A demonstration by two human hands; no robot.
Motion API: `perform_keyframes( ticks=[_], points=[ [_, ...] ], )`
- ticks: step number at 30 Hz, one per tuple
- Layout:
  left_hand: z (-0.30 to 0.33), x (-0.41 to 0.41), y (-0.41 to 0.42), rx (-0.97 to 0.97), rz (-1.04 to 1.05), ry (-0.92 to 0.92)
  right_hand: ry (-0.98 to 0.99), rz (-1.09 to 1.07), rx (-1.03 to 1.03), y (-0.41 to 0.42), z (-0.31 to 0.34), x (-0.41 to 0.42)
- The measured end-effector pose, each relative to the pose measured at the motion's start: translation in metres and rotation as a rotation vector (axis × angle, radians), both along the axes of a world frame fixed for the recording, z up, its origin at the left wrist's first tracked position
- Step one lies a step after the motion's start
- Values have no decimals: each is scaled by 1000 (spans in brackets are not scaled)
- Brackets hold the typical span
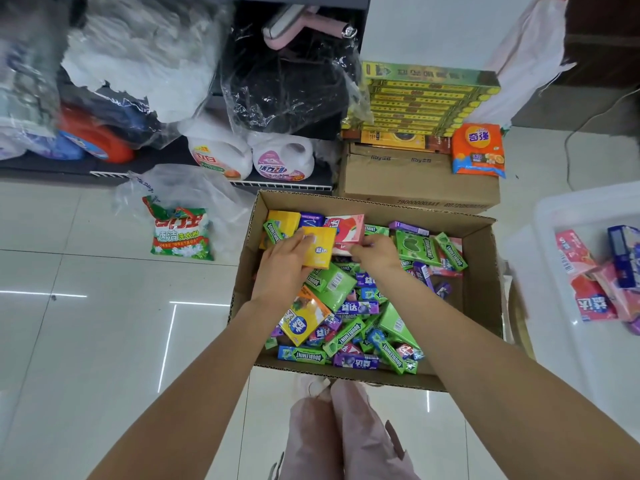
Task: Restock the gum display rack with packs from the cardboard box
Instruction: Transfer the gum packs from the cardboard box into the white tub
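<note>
1. Head view: the left hand is curled round a yellow gum pack, held tilted over the far-left part of the cardboard box.
2. The right hand is pressed against a pink gum pack near the far wall; a grip cannot be confirmed, as its fingertips are hidden.
3. The box is seen open on the tiled floor, filled with loose gum packs, mostly green, purple and yellow.
4. A clear plastic bin holding pink packs is noted to the right of the box.
5. A closed carton topped with yellow boxes stands behind; detergent bottles are shelved to its left.
</note>
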State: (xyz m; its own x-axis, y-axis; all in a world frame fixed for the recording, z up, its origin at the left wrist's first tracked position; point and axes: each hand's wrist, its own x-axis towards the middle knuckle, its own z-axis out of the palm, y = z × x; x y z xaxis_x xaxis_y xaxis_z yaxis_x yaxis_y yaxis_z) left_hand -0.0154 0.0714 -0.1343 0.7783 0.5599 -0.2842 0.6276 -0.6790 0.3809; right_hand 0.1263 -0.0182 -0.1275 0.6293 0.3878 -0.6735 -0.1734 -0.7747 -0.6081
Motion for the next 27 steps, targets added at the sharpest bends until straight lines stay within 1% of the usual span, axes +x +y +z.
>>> perform_keyframes(
  ticks=[4,7,9,11,14,17,19,21,23,25,27],
  points=[
    [6,-3,-5,-84,39,-48,123,-195,137,-8,11,-5],
    [16,-6,-11,-121,106,-193,121,-290,174,-21,23,-4],
    [28,-5,-18,-102,130,-302,96,-295,200,-32,38,-2],
    [43,0,-29,-96,132,-388,40,-269,242,-48,55,1],
    [69,17,-53,-81,140,-510,-106,-210,309,-77,88,13],
    [97,44,-87,-58,139,-613,-212,-250,401,-114,123,33],
    [114,69,-114,-22,98,-671,-268,-292,454,-143,146,50],
    [129,97,-144,21,26,-700,-313,-342,478,-175,162,71],
    [139,127,-175,44,-48,-692,-323,-387,460,-210,167,95],
    [144,155,-208,71,-110,-662,-309,-425,426,-245,165,117],
    [141,180,-239,112,-147,-594,-298,-445,390,-277,157,139]
  ],
)
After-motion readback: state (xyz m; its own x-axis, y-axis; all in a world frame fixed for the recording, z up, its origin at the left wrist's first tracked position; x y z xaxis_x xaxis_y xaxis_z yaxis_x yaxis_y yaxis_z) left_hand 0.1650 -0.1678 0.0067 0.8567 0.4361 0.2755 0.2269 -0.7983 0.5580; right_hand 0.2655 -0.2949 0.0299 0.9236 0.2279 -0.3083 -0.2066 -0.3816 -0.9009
